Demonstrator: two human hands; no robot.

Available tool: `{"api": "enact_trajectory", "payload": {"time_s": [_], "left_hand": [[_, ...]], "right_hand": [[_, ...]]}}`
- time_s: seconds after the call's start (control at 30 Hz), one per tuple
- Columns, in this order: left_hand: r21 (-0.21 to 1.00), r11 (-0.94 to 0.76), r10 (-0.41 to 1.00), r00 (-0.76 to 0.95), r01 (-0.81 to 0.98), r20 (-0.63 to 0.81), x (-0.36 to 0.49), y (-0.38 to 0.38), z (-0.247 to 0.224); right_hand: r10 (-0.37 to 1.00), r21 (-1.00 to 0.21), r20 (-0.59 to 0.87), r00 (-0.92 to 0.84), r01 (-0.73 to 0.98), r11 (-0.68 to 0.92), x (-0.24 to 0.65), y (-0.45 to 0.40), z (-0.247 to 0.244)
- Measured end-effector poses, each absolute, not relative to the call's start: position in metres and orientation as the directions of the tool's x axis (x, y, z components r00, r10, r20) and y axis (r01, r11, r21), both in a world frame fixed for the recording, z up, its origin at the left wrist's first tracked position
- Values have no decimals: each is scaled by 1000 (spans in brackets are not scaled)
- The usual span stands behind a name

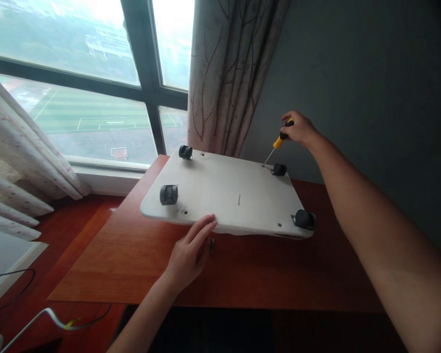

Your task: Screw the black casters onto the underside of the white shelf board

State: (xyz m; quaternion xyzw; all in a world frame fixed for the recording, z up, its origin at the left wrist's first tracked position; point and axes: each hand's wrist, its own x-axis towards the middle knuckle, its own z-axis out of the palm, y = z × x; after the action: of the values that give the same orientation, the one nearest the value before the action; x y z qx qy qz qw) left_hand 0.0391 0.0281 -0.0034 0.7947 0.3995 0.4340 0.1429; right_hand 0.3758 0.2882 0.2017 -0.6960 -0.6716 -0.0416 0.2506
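A white board (224, 191) lies on the table, with several black casters on its upper face, one near each corner. My right hand (296, 128) is closed round the handle of a yellow and black screwdriver (278, 142). The screwdriver's tip meets the board's far edge, just left of the far right caster (279, 169). At the near edge, the fingertips of my left hand (191, 250) rest on the board, its fingers stretched out. A small metal piece (212, 245) shows beside that hand; whether the hand holds it is unclear.
The reddish-brown wooden table (106, 264) reaches toward the window (95, 108). A patterned curtain (220, 73) hangs behind the board, beside a dark wall. White and black cables (33, 321) are at the lower left, over the floor.
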Motion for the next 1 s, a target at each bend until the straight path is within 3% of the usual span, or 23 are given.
{"api": "enact_trajectory", "payload": {"time_s": [0.2, 0.27, 0.43, 0.6, 0.67, 0.73, 0.83, 0.9, 1.0], "left_hand": [[579, -639, 761, 305, 506, 573, 39, 28, -4], [577, -640, 760, 306, 507, 573, 39, 28, -4], [574, -641, 759, 309, 509, 574, 38, 28, -5], [577, -640, 760, 308, 507, 573, 39, 28, -4], [576, -638, 761, 307, 512, 571, 39, 27, -5], [576, -635, 764, 307, 515, 568, 38, 27, -5], [579, -635, 765, 310, 512, 565, 38, 28, -6], [578, -636, 764, 311, 511, 565, 38, 28, -6], [575, -638, 762, 312, 512, 568, 38, 28, -6]], "right_hand": [[861, -88, 499, 95, 994, -59, 371, 279, 204], [884, -128, 456, 105, 990, -52, 371, 282, 206], [945, -362, 315, 92, 932, 31, 377, 289, 208], [867, -210, 481, 129, 977, -28, 381, 281, 201], [851, -202, 505, 147, 978, -50, 382, 279, 199], [860, -278, 489, 145, 961, -3, 385, 282, 197], [924, -513, 372, 90, 849, 124, 392, 288, 197], [943, -603, 331, 36, 777, 182, 397, 290, 197], [900, -494, 433, 50, 848, 191, 399, 285, 195]]}}
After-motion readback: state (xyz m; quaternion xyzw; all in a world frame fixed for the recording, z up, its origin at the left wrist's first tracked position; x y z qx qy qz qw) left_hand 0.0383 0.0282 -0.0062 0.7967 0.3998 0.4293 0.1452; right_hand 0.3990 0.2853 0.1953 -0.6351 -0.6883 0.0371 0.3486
